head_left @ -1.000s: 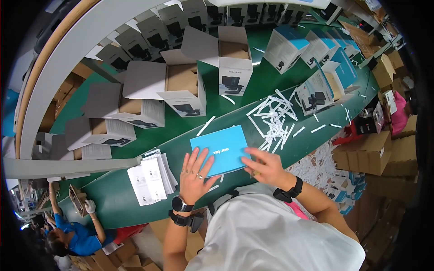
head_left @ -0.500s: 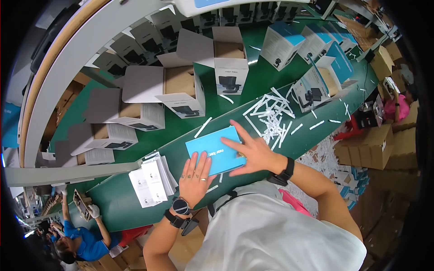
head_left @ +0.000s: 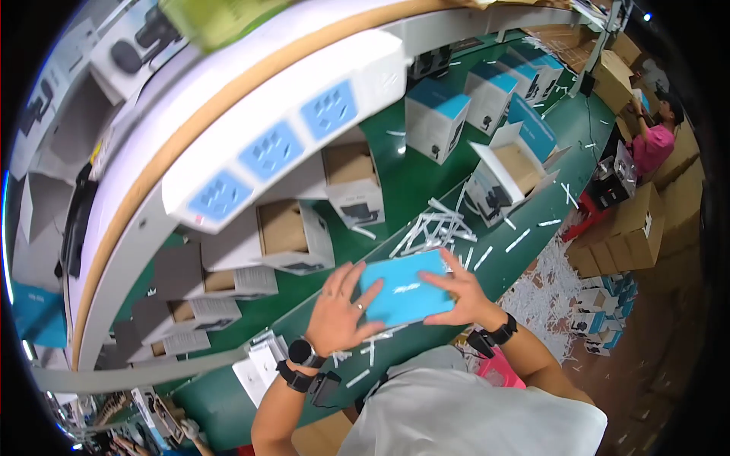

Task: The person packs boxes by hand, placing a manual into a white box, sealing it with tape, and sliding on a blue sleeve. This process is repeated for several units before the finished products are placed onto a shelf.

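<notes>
A flat, light-blue box [head_left: 407,291] with small white lettering is between my two hands over the green workbench. My left hand [head_left: 340,305] holds its left end, thumb and fingers bent around the edge. At the right end, my right hand [head_left: 464,295] grips the box with the thumb at the near corner and fingers over the far side. I cannot tell whether the box still touches the bench. Just beyond it lies a heap of white paper strips [head_left: 435,228]. A stack of white leaflets [head_left: 262,366] sits near my left wrist.
Several opened cartons [head_left: 285,232] with brown inserts line the bench's far side; another open carton [head_left: 511,178] stands beyond my right hand. Closed blue-topped boxes [head_left: 437,118] stand farther back. A socket strip [head_left: 274,150] overhangs the left. A person in pink [head_left: 654,144] works at right.
The view has swung, bringing the socket strip into sight. My left hand has gone from lying flat on the blue box to holding its left end; my right hand now grips the right end.
</notes>
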A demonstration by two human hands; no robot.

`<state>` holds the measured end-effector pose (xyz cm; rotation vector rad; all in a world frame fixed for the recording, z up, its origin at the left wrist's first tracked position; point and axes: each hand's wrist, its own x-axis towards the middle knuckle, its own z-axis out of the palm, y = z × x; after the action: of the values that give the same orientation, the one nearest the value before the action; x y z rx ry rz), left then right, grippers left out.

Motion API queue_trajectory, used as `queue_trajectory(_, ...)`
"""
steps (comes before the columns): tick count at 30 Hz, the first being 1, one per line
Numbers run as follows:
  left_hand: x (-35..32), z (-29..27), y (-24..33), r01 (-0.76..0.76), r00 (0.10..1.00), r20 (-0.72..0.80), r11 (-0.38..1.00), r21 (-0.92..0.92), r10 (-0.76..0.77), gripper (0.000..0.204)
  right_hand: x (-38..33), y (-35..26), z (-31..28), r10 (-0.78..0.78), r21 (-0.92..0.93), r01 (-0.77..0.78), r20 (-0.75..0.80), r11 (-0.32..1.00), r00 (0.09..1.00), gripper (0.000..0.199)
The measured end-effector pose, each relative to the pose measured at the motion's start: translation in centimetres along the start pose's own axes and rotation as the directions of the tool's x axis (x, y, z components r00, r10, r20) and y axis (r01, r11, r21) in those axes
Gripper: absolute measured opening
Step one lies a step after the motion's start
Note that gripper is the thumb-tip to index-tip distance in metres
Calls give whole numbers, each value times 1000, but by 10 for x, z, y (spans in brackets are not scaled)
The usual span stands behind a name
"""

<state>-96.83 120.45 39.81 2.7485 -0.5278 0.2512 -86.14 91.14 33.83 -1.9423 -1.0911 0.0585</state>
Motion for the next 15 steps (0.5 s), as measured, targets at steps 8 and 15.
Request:
queue_trajectory(8, 168, -9, -79, 322, 944, -12, 910, 262, -331, 51, 119, 58, 10, 209, -45, -389, -784, 920, 585, 82)
queue_trajectory(15, 61, -17, -8, 14, 999, -43, 950, 313, -1, 20, 215, 143, 10, 351, 97, -386, -655, 917, 670, 81)
